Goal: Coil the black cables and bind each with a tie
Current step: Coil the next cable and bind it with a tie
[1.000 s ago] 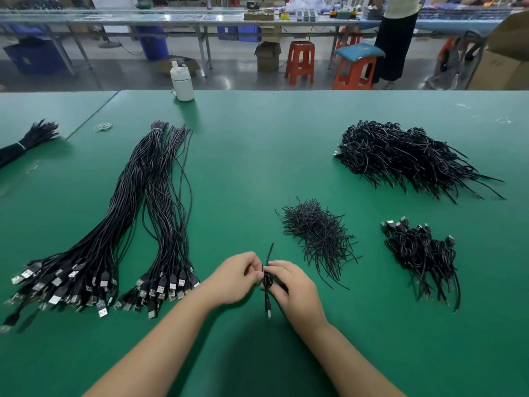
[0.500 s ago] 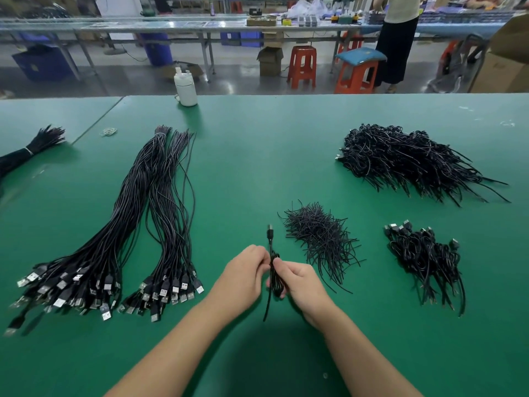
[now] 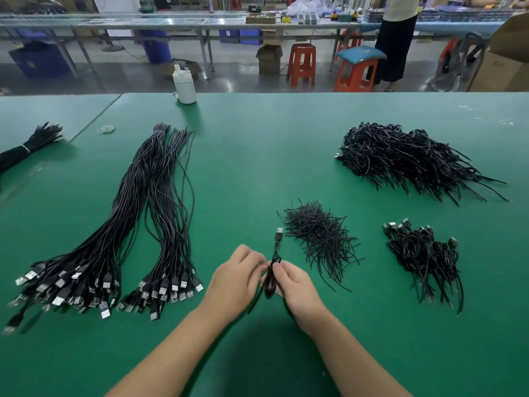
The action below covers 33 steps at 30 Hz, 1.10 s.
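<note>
Near the front edge of the green table (image 3: pixel 257 156), my left hand (image 3: pixel 233 282) and my right hand (image 3: pixel 296 287) both pinch one small coiled black cable (image 3: pixel 270 285). Its USB plug (image 3: pixel 279 234) sticks up and away from me, and a loose end hangs down below the coil. A heap of short black ties (image 3: pixel 317 234) lies just to the right of my hands. Two long bundles of uncoiled USB cables (image 3: pixel 137 224) stretch along the left. A small pile of coiled cables (image 3: pixel 423 253) sits at the right.
A large heap of black coiled cables (image 3: pixel 406 159) lies at the back right. A white bottle (image 3: pixel 184 87) stands at the far edge, with a rubber band (image 3: pixel 106 129) to its left. Another banded cable bundle (image 3: pixel 28 144) lies far left. Stools and a person stand beyond the table.
The coiled cable has been turned over between my hands: a second ago its plug hung down toward me, now it points up and away. Both hands stay pinched on the coil.
</note>
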Tool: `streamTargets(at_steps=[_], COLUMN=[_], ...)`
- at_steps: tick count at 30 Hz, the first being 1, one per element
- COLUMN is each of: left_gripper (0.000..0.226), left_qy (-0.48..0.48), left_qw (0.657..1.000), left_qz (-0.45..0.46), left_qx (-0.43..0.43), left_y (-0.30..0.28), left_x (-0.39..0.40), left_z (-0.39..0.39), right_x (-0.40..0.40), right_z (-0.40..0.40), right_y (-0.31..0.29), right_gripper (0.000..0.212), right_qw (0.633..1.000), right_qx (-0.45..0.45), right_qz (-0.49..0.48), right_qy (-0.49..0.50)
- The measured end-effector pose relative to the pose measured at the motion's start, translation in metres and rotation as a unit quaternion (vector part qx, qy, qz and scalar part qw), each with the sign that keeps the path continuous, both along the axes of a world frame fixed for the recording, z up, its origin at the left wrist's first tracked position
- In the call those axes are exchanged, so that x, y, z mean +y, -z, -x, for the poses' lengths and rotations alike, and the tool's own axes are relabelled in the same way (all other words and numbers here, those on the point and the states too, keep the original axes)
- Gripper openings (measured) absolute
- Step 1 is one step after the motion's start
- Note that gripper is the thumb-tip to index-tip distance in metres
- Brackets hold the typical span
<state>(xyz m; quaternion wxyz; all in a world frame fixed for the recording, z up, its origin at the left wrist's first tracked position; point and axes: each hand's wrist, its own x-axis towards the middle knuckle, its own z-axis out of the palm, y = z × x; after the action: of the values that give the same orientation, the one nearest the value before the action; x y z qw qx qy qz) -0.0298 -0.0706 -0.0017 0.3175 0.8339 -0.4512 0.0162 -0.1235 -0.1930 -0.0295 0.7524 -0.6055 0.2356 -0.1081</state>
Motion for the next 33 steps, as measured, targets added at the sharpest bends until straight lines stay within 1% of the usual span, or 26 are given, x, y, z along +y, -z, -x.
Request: streamTargets(at_steps=[2, 3, 5, 7, 11, 14, 18, 21, 24, 26, 28, 30, 32, 33], left_gripper=[0.013, 0.018, 0.024, 0.022, 0.011, 0.010, 0.008, 0.012, 0.020, 0.020, 0.009, 0.008, 0.012, 0.010], left_qy=[-0.069, -0.096, -0.128, -0.140, -0.149, -0.151, -0.141, -0.130, -0.100, -0.053, 0.010, 0.055, 0.078, 0.089], left_qw=[0.993, 0.986, 0.968, 0.951, 0.926, 0.921, 0.937, 0.944, 0.966, 0.985, 0.999, 0.995, 0.985, 0.977], left_qz=[0.034, 0.032, -0.005, -0.017, 0.015, 0.011, -0.016, 0.000, 0.020, 0.026, 0.005, 0.000, 0.010, 0.013], left_qx=[0.090, 0.134, 0.214, 0.273, 0.348, 0.360, 0.320, 0.303, 0.239, 0.159, 0.031, -0.087, -0.156, -0.191], left_y=[-0.003, -0.004, -0.007, -0.008, -0.009, -0.011, -0.014, -0.016, -0.015, -0.014, -0.011, -0.006, -0.001, 0.002], left_x=[-0.005, -0.008, -0.013, -0.014, -0.013, -0.011, -0.009, -0.008, -0.007, -0.005, -0.002, -0.001, -0.002, -0.003], left_z=[0.001, 0.001, 0.001, 0.001, 0.000, 0.000, -0.001, 0.001, 0.004, 0.006, 0.007, 0.007, 0.007, 0.006], right_x=[0.007, 0.009, 0.012, 0.012, 0.013, 0.016, 0.016, 0.014, 0.010, 0.006, 0.001, -0.003, -0.006, -0.008], right_z=[0.003, 0.003, 0.003, 0.003, 0.003, 0.002, 0.002, 0.004, 0.005, 0.007, 0.007, 0.006, 0.006, 0.007], right_y=[0.005, 0.007, 0.007, 0.006, 0.008, 0.008, 0.009, 0.009, 0.007, 0.008, 0.009, 0.009, 0.008, 0.007], right_gripper=[0.019, 0.020, 0.022, 0.023, 0.024, 0.024, 0.025, 0.025, 0.023, 0.024, 0.027, 0.028, 0.028, 0.028], right_qw=[0.998, 0.997, 0.996, 0.995, 0.997, 0.997, 0.996, 0.997, 0.997, 0.998, 1.000, 0.999, 0.995, 0.992], right_qx=[-0.020, -0.028, -0.038, -0.043, -0.045, -0.045, -0.031, -0.029, -0.028, -0.011, 0.004, -0.001, -0.012, -0.018], right_qz=[0.044, 0.058, 0.075, 0.081, 0.047, 0.037, 0.063, 0.060, 0.061, 0.057, 0.020, -0.048, -0.100, -0.121], right_qy=[0.030, 0.034, 0.033, 0.033, 0.052, 0.056, 0.051, 0.046, 0.034, 0.023, 0.015, 0.007, -0.003, -0.009])
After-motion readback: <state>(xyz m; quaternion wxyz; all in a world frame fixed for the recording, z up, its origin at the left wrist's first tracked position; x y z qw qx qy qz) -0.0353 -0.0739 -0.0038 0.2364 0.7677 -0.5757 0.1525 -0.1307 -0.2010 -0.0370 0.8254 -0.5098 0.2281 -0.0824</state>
